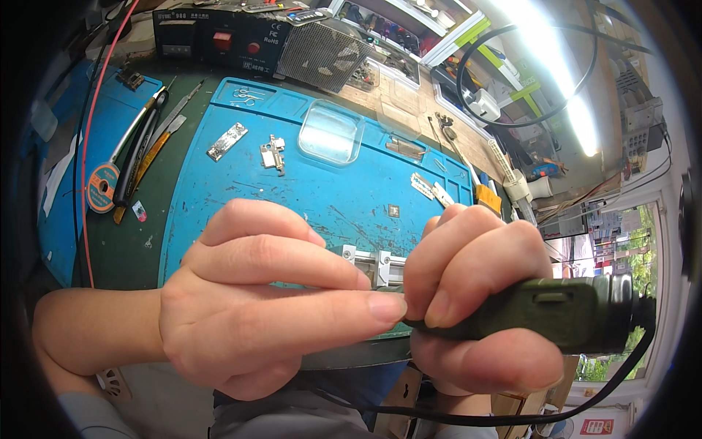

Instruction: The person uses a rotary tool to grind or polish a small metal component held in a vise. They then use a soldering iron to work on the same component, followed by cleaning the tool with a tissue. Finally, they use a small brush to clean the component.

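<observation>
My right hand (482, 274) is wrapped round a dark green, cylindrical corded hand tool (563, 311). It lies roughly level, with its thick black end to the right and its narrow end to the left, mostly covered by my fingers. Reaching in from the left, my left hand (256, 307) has its index finger stretched to that narrow end, close against my right fingertips. Its other fingers are bent and the thumb is hidden; whatever it pinches there cannot be made out. Just behind the hands, a silver clamp-like fixture (384, 267) shows in part on the blue work mat (292, 194).
Small metal parts (273, 155) and a clear plastic tray (330, 133) lie on the mat. Tweezers and knives (157, 139) and an orange solder spool (102, 187) are at left. A black box (219, 42) stands behind. The tool's black cable (512, 420) loops below my hands.
</observation>
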A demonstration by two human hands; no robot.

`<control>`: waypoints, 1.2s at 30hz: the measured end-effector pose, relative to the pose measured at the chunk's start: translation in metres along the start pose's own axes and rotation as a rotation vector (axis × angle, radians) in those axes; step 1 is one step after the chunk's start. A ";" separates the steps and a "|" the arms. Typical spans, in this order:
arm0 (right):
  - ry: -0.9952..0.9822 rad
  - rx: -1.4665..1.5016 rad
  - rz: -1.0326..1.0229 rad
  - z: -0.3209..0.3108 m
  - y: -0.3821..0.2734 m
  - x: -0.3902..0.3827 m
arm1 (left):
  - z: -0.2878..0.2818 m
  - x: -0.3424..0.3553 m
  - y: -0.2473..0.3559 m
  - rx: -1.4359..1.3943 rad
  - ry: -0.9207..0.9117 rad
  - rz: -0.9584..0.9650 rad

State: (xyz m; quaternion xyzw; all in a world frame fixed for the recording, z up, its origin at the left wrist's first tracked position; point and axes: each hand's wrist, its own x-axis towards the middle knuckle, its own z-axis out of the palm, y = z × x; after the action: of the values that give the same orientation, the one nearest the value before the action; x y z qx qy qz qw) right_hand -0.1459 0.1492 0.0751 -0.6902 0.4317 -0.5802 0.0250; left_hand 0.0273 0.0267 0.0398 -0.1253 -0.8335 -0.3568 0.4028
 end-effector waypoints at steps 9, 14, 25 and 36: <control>0.080 -0.014 0.060 0.004 -0.006 -0.005 | 0.001 0.001 0.001 0.003 0.011 -0.003; 0.085 -0.037 0.088 0.005 -0.010 -0.006 | 0.000 0.001 0.000 0.005 0.002 -0.001; 0.107 -0.099 0.093 0.006 -0.020 -0.007 | 0.005 0.002 0.002 -0.024 0.053 0.005; 0.108 -0.177 0.110 0.013 -0.025 -0.006 | 0.010 -0.001 0.002 -0.029 0.109 -0.007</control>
State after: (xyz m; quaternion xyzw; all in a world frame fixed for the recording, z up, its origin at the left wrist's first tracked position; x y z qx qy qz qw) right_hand -0.1212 0.1627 0.0794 -0.6325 0.5191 -0.5742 -0.0273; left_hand 0.0230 0.0355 0.0363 -0.1085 -0.8056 -0.3765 0.4444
